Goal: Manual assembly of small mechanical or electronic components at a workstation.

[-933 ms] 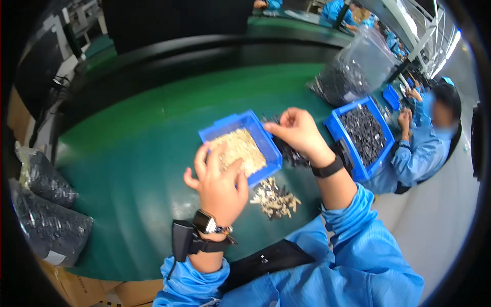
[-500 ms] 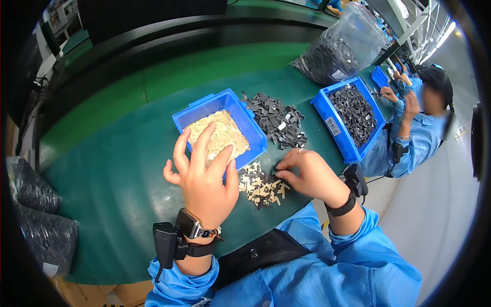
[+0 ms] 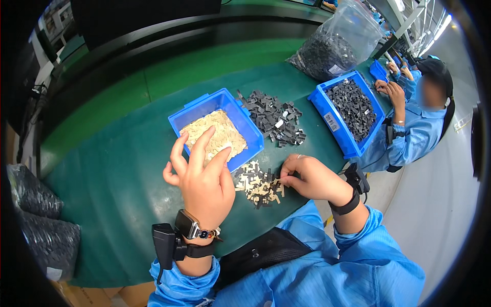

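Note:
My left hand (image 3: 204, 187) is over the near side of a blue bin (image 3: 251, 130) that holds thin beige pieces (image 3: 217, 134). Its fingers are spread and curved, and nothing shows clearly between them. To the right, my right hand (image 3: 312, 176) is closed in a pinch at the edge of a small loose pile of beige and black strips (image 3: 258, 185). Whatever lies between its thumb and forefinger is too small to make out. Beyond the pile, a heap of small black plastic parts (image 3: 273, 117) lies against the bin's right side.
On the right stands another blue bin (image 3: 335, 128) full of black parts, with a clear plastic bag (image 3: 332, 48) of black parts behind it. Filled bags (image 3: 48, 240) lie at the far left of the green table (image 3: 117, 204). A co-worker (image 3: 414, 117) sits at the right.
My right hand has shifted slightly right, its fingers drawn closer together at the pile. My left hand stays over the bin. The co-worker's hands have come lower and closer together.

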The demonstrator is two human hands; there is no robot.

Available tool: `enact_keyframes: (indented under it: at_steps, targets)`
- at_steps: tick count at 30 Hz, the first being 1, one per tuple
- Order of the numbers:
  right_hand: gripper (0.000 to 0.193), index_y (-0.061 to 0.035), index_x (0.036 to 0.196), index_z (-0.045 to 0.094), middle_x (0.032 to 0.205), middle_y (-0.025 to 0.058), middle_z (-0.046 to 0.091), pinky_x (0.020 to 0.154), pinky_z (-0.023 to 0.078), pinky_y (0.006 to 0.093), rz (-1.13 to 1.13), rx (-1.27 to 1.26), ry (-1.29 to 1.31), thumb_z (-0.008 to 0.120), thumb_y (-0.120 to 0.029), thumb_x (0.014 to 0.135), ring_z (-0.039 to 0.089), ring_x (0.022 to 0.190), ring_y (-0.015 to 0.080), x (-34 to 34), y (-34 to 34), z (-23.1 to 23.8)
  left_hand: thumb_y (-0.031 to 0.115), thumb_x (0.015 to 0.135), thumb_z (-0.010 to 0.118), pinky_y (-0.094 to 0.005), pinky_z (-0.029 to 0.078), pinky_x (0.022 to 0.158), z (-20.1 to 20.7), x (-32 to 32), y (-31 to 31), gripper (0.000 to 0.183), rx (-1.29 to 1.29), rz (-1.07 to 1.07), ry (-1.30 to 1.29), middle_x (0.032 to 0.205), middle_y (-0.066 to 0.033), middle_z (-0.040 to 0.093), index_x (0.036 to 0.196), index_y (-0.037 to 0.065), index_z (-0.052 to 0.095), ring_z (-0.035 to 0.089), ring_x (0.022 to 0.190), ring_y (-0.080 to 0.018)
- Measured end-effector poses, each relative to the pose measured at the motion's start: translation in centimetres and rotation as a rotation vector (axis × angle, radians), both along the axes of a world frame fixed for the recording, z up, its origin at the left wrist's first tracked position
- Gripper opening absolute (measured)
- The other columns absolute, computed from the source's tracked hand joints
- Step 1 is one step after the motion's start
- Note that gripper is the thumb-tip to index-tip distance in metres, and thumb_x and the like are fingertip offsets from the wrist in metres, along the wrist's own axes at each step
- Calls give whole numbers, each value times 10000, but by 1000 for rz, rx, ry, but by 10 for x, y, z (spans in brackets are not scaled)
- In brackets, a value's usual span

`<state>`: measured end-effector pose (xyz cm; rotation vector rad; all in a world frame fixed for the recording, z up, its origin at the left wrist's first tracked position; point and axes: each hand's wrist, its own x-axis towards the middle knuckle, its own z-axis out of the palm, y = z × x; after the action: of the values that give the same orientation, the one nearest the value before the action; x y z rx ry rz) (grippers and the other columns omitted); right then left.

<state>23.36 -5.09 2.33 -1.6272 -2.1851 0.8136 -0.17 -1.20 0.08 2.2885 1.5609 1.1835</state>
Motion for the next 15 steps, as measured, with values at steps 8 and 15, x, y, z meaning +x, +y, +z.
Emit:
enact_keyframes:
  at_steps: [8, 15]
  targets:
    - [67, 15, 856, 663, 815, 67, 674, 656, 492, 260, -175, -136, 512, 674, -50, 871, 615, 729, 108, -8, 2, 0, 104, 775, 667, -466, 221, 1005, 10, -6, -1, 169, -19, -137, -123, 1226, -30, 637, 921, 131, 749, 412, 1276, -324]
    - [51, 12, 857, 677, 814, 63, 684, 664, 506, 253, -65, 173, 644, 709, -4, 821, 617, 721, 106, -59, 29, 21, 181, 768, 747, -431, 255, 1019, 15, -19, -2, 172, -75, -235, -257, 1195, -18, 665, 934, 138, 756, 439, 1256, -300]
